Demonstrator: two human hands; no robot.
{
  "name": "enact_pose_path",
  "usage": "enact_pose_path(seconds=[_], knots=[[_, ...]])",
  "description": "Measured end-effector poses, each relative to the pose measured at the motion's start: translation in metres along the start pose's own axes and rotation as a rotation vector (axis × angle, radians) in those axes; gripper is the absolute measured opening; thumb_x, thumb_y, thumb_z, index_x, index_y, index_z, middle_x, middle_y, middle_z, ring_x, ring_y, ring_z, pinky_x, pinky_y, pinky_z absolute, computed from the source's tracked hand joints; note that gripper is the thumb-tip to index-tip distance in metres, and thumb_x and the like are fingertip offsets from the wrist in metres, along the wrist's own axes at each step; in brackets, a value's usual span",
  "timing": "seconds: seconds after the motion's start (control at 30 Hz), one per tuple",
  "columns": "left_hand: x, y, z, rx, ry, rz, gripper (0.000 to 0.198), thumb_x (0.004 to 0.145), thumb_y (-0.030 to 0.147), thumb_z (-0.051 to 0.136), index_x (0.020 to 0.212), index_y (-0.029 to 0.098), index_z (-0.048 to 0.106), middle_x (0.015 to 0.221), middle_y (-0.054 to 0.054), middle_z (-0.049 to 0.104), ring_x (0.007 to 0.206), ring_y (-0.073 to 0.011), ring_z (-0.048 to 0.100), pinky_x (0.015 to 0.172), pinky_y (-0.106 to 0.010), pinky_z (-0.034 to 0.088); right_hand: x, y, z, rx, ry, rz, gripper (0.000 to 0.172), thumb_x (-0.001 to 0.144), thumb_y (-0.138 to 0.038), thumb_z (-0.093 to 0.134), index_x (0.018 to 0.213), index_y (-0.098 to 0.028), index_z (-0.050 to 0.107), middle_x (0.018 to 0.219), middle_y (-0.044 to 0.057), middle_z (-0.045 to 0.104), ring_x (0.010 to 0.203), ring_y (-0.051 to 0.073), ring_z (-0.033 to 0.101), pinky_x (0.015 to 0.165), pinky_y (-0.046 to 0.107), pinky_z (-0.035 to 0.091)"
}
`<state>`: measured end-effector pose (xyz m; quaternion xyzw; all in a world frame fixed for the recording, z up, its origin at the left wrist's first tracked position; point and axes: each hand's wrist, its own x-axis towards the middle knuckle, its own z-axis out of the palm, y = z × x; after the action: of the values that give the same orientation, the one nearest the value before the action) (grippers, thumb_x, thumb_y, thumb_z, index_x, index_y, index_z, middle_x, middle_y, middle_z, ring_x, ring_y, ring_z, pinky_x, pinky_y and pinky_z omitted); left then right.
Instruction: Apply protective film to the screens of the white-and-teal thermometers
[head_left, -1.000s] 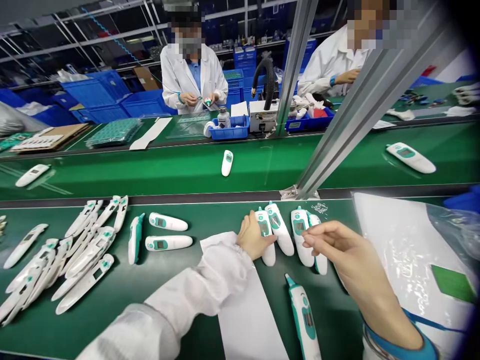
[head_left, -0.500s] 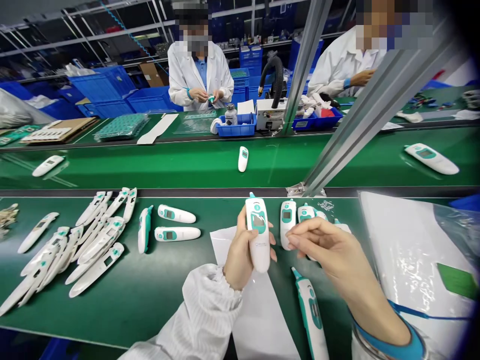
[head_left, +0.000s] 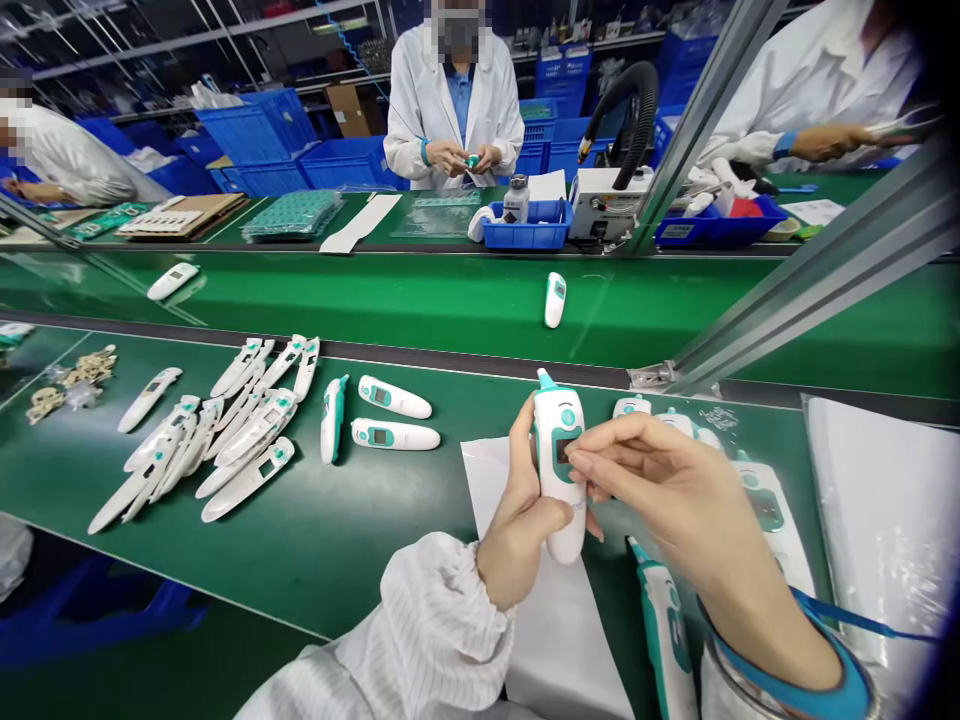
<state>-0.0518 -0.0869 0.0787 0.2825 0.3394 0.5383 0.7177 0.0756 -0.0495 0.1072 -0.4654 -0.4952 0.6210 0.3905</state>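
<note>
Left hand (head_left: 517, 530) closed around an upright ear thermometer (head_left: 556, 505); right hand (head_left: 667, 490) touching its screen, grip unclear, above the green table (head_left: 390, 540).

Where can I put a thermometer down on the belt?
The near belt is bare between the white shells and the paper sheet, below the two lying thermometers. The far belt is bare between one thermometer and another. It's crowded around the left hand, which holds a thermometer, and the right hand, where more lie close.

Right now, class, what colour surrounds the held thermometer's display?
Teal on the ear thermometer in the left hand, best in the head view.
</note>
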Motion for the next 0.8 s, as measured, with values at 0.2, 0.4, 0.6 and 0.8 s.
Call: enact_pose_path(seconds=[0.2,0.4,0.6,0.8], knots=[[-0.001,0.003,0.0,-0.035,-0.002,0.018,0.094,0.064,0.009,0.051,0.146,0.031,0.01,0.092,-0.001,0.054,0.074,-0.0172,0.059,0.058,-0.028,0.047,0.0,-0.002,-0.002,-0.061,0.024,-0.058,0.01,0.076,-0.029,0.075,0.077,-0.022,0.068,0.06,-0.002,0.067,0.051,0.009,0.062,0.046,0.016,0.054],[-0.002,0.006,0.0,-0.058,-0.019,0.0,0.092,0.064,0.01,0.051,0.145,0.029,0.011,0.093,0.0,0.056,0.062,-0.0135,0.058,0.056,-0.029,0.048,0.001,-0.008,-0.004,-0.081,0.018,-0.093,0.01,0.076,-0.027,0.076,0.076,-0.021,0.068,0.061,-0.003,0.068,0.053,0.008,0.064,0.049,0.013,0.054],[-0.005,0.006,0.002,-0.061,-0.017,0.011,0.094,0.063,0.01,0.051,0.145,0.029,0.008,0.095,-0.001,0.058,0.061,-0.0137,0.059,0.055,-0.029,0.048,0.0,-0.01,-0.002,-0.057,0.018,-0.105,0.01,0.076,-0.027,0.075,0.077,-0.021,0.067,0.059,-0.003,0.066,0.05,0.009,0.063,0.043,0.015,0.053],[-0.005,0.006,0.002,-0.049,-0.029,0.02,0.096,0.064,0.009,0.051,0.146,0.03,0.005,0.09,0.0,0.056,0.061,-0.0139,0.06,0.056,-0.029,0.048,-0.004,-0.007,0.0,-0.061,0.03,-0.091,0.012,0.077,-0.029,0.074,0.079,-0.021,0.067,0.06,-0.002,0.065,0.05,0.013,0.063,0.037,0.02,0.054]])
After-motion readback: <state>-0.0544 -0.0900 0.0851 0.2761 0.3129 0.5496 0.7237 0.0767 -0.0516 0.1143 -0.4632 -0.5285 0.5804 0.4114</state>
